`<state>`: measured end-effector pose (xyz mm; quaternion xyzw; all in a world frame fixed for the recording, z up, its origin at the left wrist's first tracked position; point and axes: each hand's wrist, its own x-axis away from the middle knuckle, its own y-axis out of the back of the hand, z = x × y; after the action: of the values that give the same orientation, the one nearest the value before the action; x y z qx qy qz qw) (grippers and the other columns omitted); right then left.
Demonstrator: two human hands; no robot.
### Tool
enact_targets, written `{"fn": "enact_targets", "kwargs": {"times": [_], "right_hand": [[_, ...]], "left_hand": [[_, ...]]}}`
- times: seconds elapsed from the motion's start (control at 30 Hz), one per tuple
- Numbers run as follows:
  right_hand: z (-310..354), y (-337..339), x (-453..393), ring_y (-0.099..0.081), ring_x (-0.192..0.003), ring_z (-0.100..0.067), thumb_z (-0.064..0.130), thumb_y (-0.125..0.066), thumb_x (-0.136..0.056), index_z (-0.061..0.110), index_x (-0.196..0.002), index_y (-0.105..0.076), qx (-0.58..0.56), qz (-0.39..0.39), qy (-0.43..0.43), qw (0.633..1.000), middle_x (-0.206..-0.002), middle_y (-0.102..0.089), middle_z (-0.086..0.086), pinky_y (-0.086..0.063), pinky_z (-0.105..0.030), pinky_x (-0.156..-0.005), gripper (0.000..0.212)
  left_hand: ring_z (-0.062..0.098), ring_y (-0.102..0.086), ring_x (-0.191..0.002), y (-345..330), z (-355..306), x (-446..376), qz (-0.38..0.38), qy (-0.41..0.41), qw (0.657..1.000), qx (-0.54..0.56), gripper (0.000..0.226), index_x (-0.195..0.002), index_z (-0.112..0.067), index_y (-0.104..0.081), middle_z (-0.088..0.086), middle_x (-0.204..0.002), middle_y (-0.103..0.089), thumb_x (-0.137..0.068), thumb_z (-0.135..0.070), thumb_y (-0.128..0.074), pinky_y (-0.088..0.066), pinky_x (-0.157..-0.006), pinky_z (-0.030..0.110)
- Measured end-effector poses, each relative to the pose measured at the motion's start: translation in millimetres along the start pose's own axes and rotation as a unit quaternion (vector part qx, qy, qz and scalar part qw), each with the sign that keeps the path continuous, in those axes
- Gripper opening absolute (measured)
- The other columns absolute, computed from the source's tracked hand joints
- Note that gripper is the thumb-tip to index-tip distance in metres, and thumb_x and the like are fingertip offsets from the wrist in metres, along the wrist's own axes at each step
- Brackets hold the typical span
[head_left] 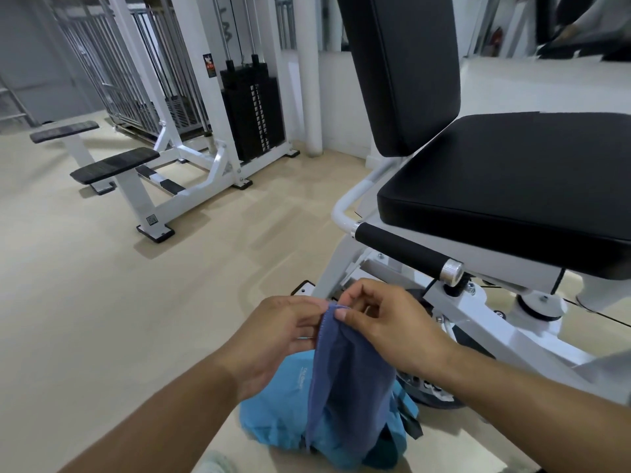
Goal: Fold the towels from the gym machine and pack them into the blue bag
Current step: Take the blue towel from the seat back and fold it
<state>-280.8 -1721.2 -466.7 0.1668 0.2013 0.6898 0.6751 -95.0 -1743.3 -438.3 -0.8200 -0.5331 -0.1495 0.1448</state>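
Now both hands up close, left hand [273, 339] and right hand [392, 329] pinching the towel [348, 380] top between fingertips, towel hanging below fingers over the bag [273, 411]

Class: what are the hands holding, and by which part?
Both the left hand and the right hand pinch the top edge of a dark blue towel.

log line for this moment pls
left hand: pinches towel top edge | right hand: pinches same edge | towel: hangs over blue bag on floor
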Motion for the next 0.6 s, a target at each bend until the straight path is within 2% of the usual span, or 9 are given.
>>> {"fn": "enact_targets", "kwargs": {"times": [0.17, 0.3, 0.37, 0.53, 0.6], "right_hand": [[1.6, 0.1, 0.0, -0.065, -0.072, -0.02, 0.033, -0.073, -0.091, 0.027, -0.087, -0.068, -0.01, 0.017, 0.011, 1.0, -0.078, -0.071, 0.005, -0.053, -0.031, -0.068, 0.008], [2.8, -0.1, -0.7, -0.064, -0.07, -0.022, 0.031, -0.075, -0.09, 0.028, -0.088, -0.069, -0.01, 0.021, 0.009, 1.0, -0.077, -0.071, 0.008, -0.053, -0.033, -0.066, 0.007], [2.6, 0.4, -1.4, -0.063, -0.065, -0.02, 0.031, -0.075, -0.09, 0.028, -0.088, -0.069, -0.011, 0.024, 0.007, 1.0, -0.075, -0.07, 0.009, -0.052, -0.032, -0.063, 0.007], [5.3, 4.1, -0.9, -0.065, -0.072, -0.028, 0.031, -0.077, -0.088, 0.028, -0.092, -0.067, -0.03, 0.045, -0.005, 0.999, -0.077, -0.072, 0.006, -0.05, -0.034, -0.065, 0.011], [7.4, 6.0, -0.3, -0.066, -0.076, -0.028, 0.032, -0.078, -0.087, 0.029, -0.093, -0.068, -0.029, 0.053, -0.01, 0.998, -0.078, -0.073, 0.005, -0.05, -0.034, -0.066, 0.012]], "left_hand": [[0.021, -0.075, -0.092, 3.1, 2.6, 1.0, -0.01, -0.017, 1.0, -0.022, 0.017, -0.104, -0.002, -0.077, 0.016, -0.101, -0.078, -0.091, 0.0, -0.066, -0.058, -0.073, 0.02], [0.019, -0.074, -0.092, 7.3, 3.3, 0.6, -0.012, -0.021, 0.998, -0.049, 0.017, -0.104, -0.005, -0.078, 0.015, -0.101, -0.078, -0.089, -0.005, -0.071, -0.057, -0.077, 0.022], [0.013, -0.071, -0.089, 8.6, 3.5, 0.4, -0.02, -0.018, 0.996, -0.081, 0.015, -0.101, -0.012, -0.08, 0.011, -0.1, -0.079, -0.087, -0.012, -0.075, -0.051, -0.079, 0.026], [0.007, -0.061, -0.079, 9.5, 1.5, 0.8, -0.038, -0.018, 0.993, -0.112, 0.013, -0.092, -0.021, -0.083, 0.006, -0.097, -0.079, -0.079, -0.022, -0.082, -0.037, -0.071, 0.025], [0.003, -0.061, -0.074, 9.7, 0.8, 0.1, -0.043, -0.024, 0.992, -0.112, 0.012, -0.089, -0.017, -0.083, 0.008, -0.095, -0.079, -0.077, -0.018, -0.084, -0.039, -0.064, 0.016]]}}
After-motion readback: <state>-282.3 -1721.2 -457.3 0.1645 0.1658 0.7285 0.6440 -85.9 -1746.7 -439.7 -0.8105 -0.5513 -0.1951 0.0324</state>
